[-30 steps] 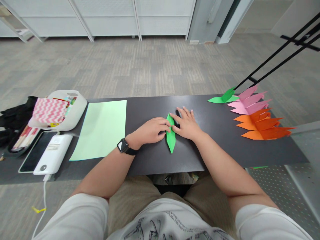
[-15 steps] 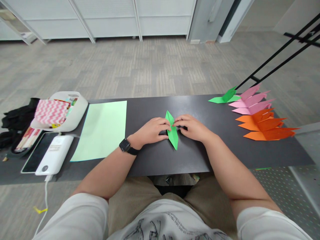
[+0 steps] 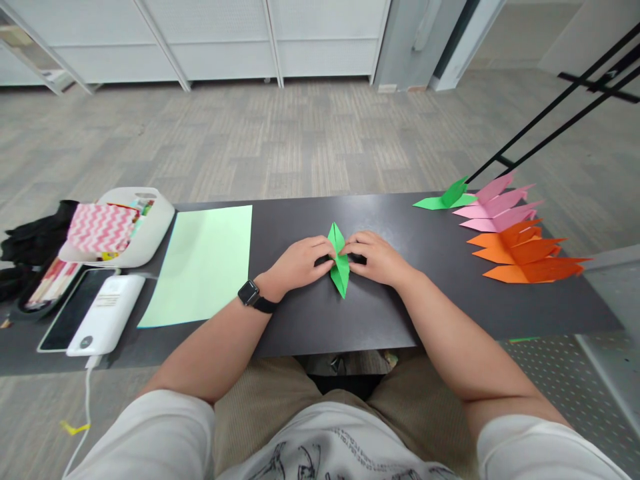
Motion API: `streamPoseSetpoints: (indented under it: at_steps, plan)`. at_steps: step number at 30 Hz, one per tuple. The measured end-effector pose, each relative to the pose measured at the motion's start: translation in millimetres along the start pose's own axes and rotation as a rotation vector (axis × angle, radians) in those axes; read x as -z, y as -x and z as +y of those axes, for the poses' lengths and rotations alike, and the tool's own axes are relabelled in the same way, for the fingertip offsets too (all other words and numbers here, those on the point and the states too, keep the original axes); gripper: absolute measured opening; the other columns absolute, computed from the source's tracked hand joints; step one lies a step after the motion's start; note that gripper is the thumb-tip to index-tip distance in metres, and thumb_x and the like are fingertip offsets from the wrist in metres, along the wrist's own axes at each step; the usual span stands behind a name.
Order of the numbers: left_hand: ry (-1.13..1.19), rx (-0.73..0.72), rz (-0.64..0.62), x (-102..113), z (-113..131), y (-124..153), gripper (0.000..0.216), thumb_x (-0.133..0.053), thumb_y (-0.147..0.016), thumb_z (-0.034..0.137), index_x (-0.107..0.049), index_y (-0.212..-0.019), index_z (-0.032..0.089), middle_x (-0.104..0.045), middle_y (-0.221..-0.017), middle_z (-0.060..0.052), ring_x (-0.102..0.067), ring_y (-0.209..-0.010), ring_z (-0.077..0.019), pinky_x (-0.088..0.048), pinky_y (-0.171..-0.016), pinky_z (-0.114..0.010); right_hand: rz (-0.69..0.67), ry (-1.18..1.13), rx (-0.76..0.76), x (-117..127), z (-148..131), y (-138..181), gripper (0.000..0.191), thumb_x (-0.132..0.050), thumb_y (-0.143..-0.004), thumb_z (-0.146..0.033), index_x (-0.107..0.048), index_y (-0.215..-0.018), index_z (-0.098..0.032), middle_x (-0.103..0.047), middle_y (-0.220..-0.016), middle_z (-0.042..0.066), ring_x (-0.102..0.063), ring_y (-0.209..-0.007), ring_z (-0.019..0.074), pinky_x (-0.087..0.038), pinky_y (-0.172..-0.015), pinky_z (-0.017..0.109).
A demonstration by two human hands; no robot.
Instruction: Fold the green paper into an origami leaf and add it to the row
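A folded green paper piece (image 3: 341, 270), long and pointed at both ends, lies upright in view at the middle of the dark table (image 3: 310, 327). My left hand (image 3: 307, 259) pinches its left edge with thumb and fingers. From the other side my right hand (image 3: 373, 255) pinches its right edge near the middle. The fingertips hide part of the paper's centre. To the left of my left hand lies a stack of pale green paper sheets (image 3: 200, 263).
Folded paper pieces stand at the table's right: a green one (image 3: 447, 199), several pink ones (image 3: 500, 210) and several orange ones (image 3: 530, 257). At the left are a white basket (image 3: 157, 233), a phone (image 3: 70, 320) and a white power bank (image 3: 106, 317) with a cable.
The green paper has turned slightly and its middle looks a little more spread at the sides. Both hands still hold it; the camera view has shifted slightly.
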State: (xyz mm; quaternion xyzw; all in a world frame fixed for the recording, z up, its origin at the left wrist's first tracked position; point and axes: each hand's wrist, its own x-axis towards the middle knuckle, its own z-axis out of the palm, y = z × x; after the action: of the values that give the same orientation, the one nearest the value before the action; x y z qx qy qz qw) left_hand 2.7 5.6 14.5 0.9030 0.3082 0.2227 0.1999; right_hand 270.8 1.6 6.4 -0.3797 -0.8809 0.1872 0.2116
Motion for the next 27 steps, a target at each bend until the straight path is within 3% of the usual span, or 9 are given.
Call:
streamPoseSetpoints:
  at_steps: [5,13,19,27]
  plan:
    - [-0.100,-0.007,0.010,-2,-2,-1,0.024,-0.068,-0.097,0.022,-0.073,-0.121,0.024,-0.075,-0.124,-0.007,-0.068,-0.117,-0.0262,-0.053,-0.108,-0.045,0.033,0.014,-0.004,-2,-1,-2,0.021,-0.064,-0.102,-0.029,-0.082,-0.112,-0.030,-0.076,-0.114,0.007,-0.068,-0.111,0.0262,-0.049,-0.102,0.044]
    - [-0.247,-0.004,0.039,-7,1,-4,0.018,-0.065,-0.101,0.023,-0.081,-0.108,0.025,-0.077,-0.120,-0.006,-0.067,-0.112,-0.0268,-0.052,-0.105,-0.046,0.041,0.044,0.020,2,-1,-1,0.022,-0.066,-0.101,-0.030,-0.085,-0.112,-0.032,-0.078,-0.115,0.007,-0.068,-0.110,0.0275,-0.048,-0.101,0.047]
    - [-0.237,0.020,-0.038,-12,3,-6,0.019,-0.065,-0.103,0.026,-0.083,-0.107,0.025,-0.079,-0.117,-0.004,-0.069,-0.108,-0.0265,-0.053,-0.102,-0.047,0.000,0.082,0.031,1,4,2,0.019,-0.071,-0.096,-0.025,-0.086,-0.107,-0.030,-0.079,-0.119,0.006,-0.067,-0.115,0.0289,-0.049,-0.103,0.048]
    - [-0.229,0.085,-0.010,-12,5,-8,0.016,-0.068,-0.103,0.034,-0.081,-0.102,0.025,-0.078,-0.114,-0.005,-0.067,-0.108,-0.0278,-0.052,-0.104,-0.048,-0.004,0.064,0.010,2,3,0,0.020,-0.069,-0.097,-0.026,-0.087,-0.102,-0.031,-0.079,-0.125,0.006,-0.067,-0.118,0.0291,-0.049,-0.106,0.050]
